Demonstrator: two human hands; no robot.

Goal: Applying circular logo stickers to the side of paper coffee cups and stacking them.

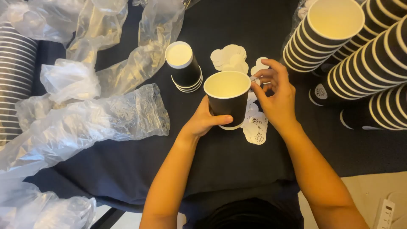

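My left hand (204, 121) grips a black paper cup (227, 98) with a cream inside, held upright over the dark cloth (220, 165). My right hand (275, 95) is beside the cup's right rim and pinches a small round white sticker (255, 80) between its fingertips. Several more round white stickers (256, 127) with dark print lie on the cloth just below and right of the cup. Another heap of round white stickers (230, 57) lies behind the cup.
A short stack of upside-down black cups (184, 67) stands left of the held cup. Long stacks of black cups (364, 55) lie at the right and a further stack of cups (15, 80) at the far left. Crumpled clear plastic bags (85, 114) cover the left side. A white power strip (385, 214) sits bottom right.
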